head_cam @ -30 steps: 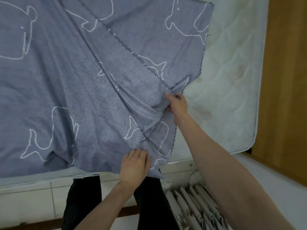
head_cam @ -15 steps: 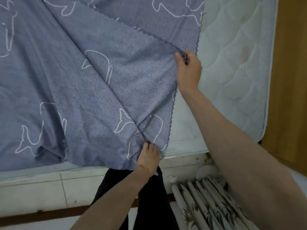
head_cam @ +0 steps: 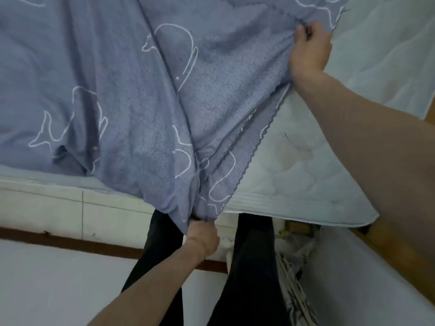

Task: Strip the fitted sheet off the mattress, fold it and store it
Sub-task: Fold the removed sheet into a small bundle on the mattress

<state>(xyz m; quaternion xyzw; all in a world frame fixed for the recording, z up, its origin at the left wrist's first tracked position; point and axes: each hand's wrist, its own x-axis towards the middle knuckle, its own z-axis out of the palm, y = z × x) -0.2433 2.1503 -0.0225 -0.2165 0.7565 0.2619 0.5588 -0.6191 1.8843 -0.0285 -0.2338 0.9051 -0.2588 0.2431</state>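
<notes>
The sheet (head_cam: pixel 117 95), spread over most of the mattress (head_cam: pixel 294 175) with its right part bared, is judged light, soft and limp, so it is best taken at the scalloped hem and gathered corners. Its bunched lower corner, hanging over the near edge, is gripped by the left hand (head_cam: pixel 203 236) with fingers curled round the cloth, and further right the hem is pinched in the closed right hand (head_cam: pixel 308 50). Since a second ago the right hand has been carried farther up the hem, the left corner has been drawn down off the edge, and the fold between them has been pulled taut.
</notes>
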